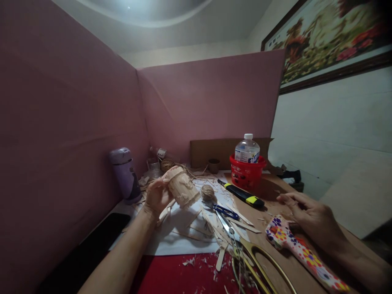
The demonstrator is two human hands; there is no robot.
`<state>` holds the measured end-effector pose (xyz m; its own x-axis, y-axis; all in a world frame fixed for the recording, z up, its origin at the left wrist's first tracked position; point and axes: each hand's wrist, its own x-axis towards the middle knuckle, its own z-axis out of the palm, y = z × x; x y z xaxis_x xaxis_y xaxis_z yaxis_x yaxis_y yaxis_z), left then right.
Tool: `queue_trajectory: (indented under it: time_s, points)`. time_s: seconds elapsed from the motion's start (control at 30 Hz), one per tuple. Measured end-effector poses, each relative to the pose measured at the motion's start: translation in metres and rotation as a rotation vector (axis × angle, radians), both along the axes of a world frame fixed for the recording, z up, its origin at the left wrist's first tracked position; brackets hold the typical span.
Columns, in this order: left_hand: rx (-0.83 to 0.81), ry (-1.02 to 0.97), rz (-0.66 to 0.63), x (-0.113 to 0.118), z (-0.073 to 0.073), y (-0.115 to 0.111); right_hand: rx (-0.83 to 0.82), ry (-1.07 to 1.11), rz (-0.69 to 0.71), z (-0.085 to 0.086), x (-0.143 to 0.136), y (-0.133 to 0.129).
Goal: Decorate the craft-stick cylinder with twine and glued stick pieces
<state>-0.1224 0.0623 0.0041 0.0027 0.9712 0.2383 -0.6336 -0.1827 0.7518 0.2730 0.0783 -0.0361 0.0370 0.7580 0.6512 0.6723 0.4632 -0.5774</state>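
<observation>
Left hand (157, 197), its fingers curled partly closed, grips the upper left end of a wooden cup (183, 188), held tilted above the white paper (168, 241); whether the cup holds anything cannot be told. Right hand (308, 210), well apart from it, has thumb and forefinger brought together; a small sliver may sit at their tips, too unclear to be sure. Just below the right hand lies a flowered glue gun (303, 250), with gold-handled scissors (245, 241) left of it. Wood strips (241, 224) are strewn between the hands, around blue-handled snips (226, 211). A twine ball (208, 192) is just right of the cup, and a black and yellow cutter (241, 194) lies further right. Left of the left hand stands a closed purple flask (126, 175). Beyond that hand is a clear glass (153, 168), its contents unclear. Farther off, between the hands, a red tub (246, 174) holds a white-capped clear bottle (247, 151); left of the tub, a small brown pot (213, 165) shows no readable contents.
</observation>
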Motion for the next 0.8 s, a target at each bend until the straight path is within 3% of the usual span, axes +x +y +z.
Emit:
queue_trajectory:
  time_s: [0.5, 0.67, 0.8]
  points:
    - [0.009, 0.101, -0.015, 0.004, -0.001, -0.003, -0.053, 0.019, -0.007, -0.004, 0.004, 0.004]
    - [-0.025, 0.117, 0.043, 0.008, 0.002, -0.004, -0.075, 0.027, -0.015, -0.002, 0.003, 0.003]
    - [-0.047, 0.145, 0.176, 0.015, 0.001, -0.001, -0.083, 0.038, -0.011, -0.001, 0.002, 0.000]
